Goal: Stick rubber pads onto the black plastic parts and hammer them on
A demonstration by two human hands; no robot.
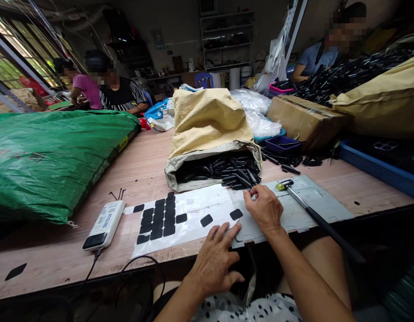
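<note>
My left hand [216, 256] lies palm down at the table's front edge, fingers stretched out over the lower edge of a white sheet [193, 226]. Rows of black rounded-square pads [158, 219] cover the sheet's left side, and a few single ones sit farther right; one black pad [236, 214] is just above my left fingertips. My right hand [265, 205] is over a grey board [294, 214], thumb and fingertips together in a pinch. What they hold, if anything, is hidden. Just beyond those fingertips, black pen-like parts [240, 176] spill from the mouth of a tan sack [210, 120].
A hammer [307, 208] rests on the board, its handle jutting past the table edge. At left are a white power bank [104, 226] with a cable and a large green sack [52, 156]. A blue tray [377, 165] and a cardboard box [304, 118] stand right. Other people sit farther back.
</note>
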